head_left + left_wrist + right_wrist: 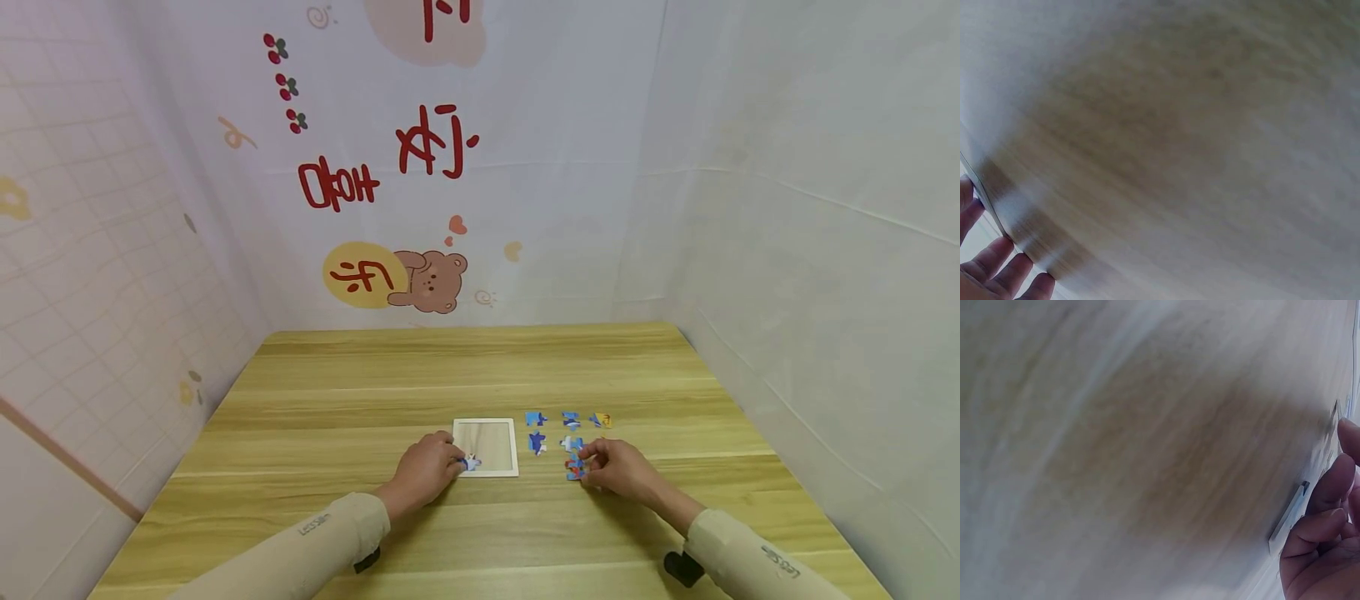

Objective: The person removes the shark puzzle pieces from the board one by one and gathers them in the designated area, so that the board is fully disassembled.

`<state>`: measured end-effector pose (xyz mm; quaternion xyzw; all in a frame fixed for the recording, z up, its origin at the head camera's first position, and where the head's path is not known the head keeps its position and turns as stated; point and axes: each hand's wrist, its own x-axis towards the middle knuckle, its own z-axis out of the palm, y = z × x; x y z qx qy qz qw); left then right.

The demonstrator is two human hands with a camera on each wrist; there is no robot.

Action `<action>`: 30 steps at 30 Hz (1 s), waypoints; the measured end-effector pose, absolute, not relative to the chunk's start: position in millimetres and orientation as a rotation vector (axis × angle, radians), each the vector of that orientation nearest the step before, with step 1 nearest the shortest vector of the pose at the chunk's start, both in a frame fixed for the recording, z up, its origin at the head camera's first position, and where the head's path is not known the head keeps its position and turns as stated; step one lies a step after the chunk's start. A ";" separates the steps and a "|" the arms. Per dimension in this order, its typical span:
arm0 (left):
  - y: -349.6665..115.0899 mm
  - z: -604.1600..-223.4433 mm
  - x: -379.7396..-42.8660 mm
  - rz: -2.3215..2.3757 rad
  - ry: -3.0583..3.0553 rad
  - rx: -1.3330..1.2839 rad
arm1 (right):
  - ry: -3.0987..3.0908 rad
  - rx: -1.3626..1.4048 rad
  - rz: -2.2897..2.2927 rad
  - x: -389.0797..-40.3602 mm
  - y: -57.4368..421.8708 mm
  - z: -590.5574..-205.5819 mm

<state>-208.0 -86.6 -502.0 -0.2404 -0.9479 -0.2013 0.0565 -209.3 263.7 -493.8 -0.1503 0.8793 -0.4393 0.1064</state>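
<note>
A white square puzzle frame (486, 422) lies on the wooden table, with a blue and white jigsaw piece (472, 462) in its lower left corner. My left hand (429, 468) rests at the frame's left side, its thumb close by that corner piece. In the left wrist view, the extended fingers (1013, 275) of that hand touch the frame's outer edge. To the right of the frame, my right hand (622, 471) has its thumb and forefinger at the right edge of a red and blue jigsaw piece (573, 467). The other fingers (1313, 534) are curled in the right wrist view.
Several loose pieces lie in rows between the frame and my right hand, among them a star-shaped blue piece (537, 442), a light blue piece (536, 418) and a yellow and blue piece (601, 420). White printed curtains (570, 250) stand behind and beside the table (337, 392).
</note>
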 end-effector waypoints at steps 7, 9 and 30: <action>-85.8 -500.4 -207.4 -0.619 -2.878 -0.731 | 2.609 -0.456 -1.270 -210.0 265.9 -496.2; -85.6 -500.4 -207.2 -0.627 -2.882 -0.725 | 2.621 -0.448 -1.258 -210.9 265.1 -496.2; -88.7 -499.7 -209.6 -0.683 -2.883 -0.716 | 2.667 -0.520 -1.275 -228.7 191.8 -483.6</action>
